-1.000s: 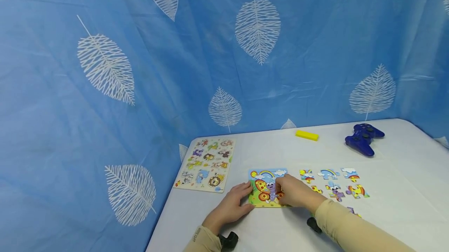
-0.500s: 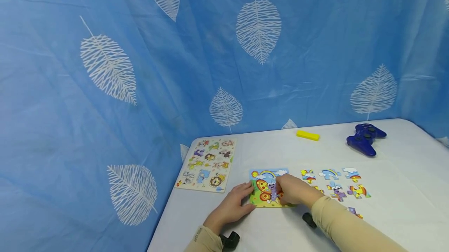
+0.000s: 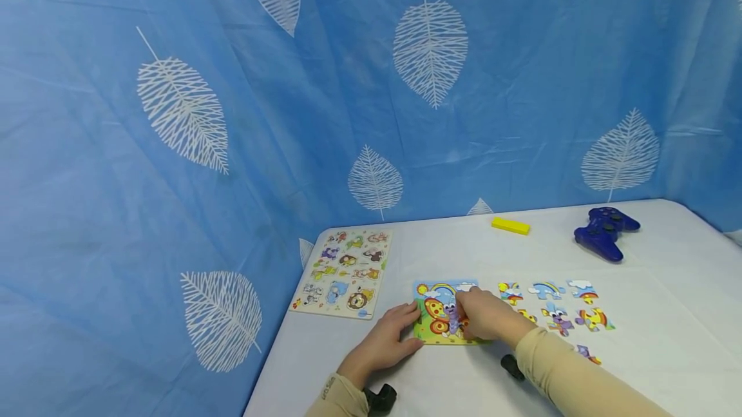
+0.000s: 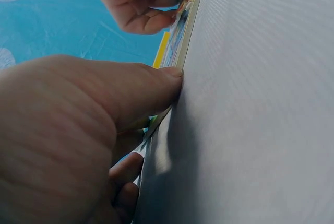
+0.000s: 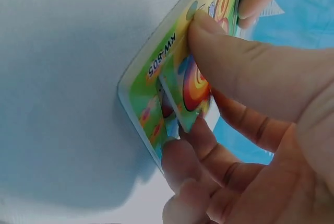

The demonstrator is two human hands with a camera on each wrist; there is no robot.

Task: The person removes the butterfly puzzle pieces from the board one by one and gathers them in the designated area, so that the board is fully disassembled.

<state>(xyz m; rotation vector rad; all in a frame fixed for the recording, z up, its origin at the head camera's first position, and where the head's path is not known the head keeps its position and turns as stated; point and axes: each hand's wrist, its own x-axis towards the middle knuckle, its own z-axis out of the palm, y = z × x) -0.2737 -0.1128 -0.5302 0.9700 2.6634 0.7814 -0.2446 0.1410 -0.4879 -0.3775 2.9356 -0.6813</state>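
A colourful butterfly jigsaw board point(image 3: 436, 340) lies on the white table, its printed green corner point(image 5: 136, 96) nearest in the right wrist view. My left hand point(image 3: 385, 338) holds its near-left corner, thumb point(image 4: 156, 85) against the front edge and fingers along the left side. At the board's right part, my right hand point(image 3: 485, 315) pinches a puzzle piece point(image 5: 195, 84) with an orange spiral and green on it. One edge of that piece stands tilted up from the board, with the thumb on its face and fingers at its underside. From the head, this hand hides the piece.
Several loose puzzle pieces point(image 3: 558, 319) lie in rows right of the board. An animal puzzle board point(image 3: 342, 274) sits at the far left. Toward the back are a yellow block point(image 3: 510, 225) and a blue game controller point(image 3: 606, 233). A blue leaf-patterned curtain point(image 3: 313, 114) hangs behind.
My right wrist and sleeve have shifted slightly left, while the right fingers stay at the board's right part. My left hand keeps its place at the corner.
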